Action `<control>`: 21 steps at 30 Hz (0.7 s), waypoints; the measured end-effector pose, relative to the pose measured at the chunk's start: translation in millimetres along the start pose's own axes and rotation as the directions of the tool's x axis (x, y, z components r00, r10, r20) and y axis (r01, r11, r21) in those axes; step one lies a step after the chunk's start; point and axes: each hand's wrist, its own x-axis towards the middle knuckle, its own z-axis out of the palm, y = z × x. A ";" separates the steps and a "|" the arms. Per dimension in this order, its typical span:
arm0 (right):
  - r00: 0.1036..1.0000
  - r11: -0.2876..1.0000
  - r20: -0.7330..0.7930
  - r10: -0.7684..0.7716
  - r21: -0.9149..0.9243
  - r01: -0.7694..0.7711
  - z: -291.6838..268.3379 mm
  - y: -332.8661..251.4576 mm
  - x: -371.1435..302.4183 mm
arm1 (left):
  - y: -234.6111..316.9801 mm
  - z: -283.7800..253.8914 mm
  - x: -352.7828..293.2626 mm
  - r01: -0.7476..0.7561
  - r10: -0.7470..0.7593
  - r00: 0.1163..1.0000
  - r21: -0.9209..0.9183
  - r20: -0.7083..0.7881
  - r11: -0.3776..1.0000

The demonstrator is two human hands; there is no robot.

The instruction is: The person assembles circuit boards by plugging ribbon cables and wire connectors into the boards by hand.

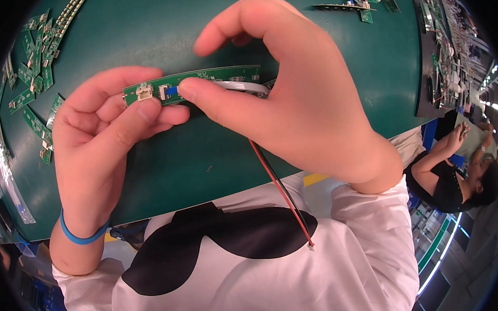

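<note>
My left hand pinches the left end of a narrow green circuit board between thumb and fingers, above the table. By the thumb is a cream connector socket; a smaller white connector sits beside it. A white flat cable with a blue end lies along the board, its blue end at the smaller connector. My right hand rests its thumb tip on that end, its index finger arched well apart. Its other fingers are mostly hidden. Red and black wires hang from beneath this hand.
Several loose green circuit boards lie piled on the green table at the left. More boards lie at the far right. A black tray with boards and cables lines the right edge; beyond it sits another person.
</note>
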 end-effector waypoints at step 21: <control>0.971 0.975 0.191 0.146 0.139 -0.174 -0.6 -4.9 3.1 | 2.4 6.7 -1.4 -0.034 0.037 0.999 0.074 -0.034 0.997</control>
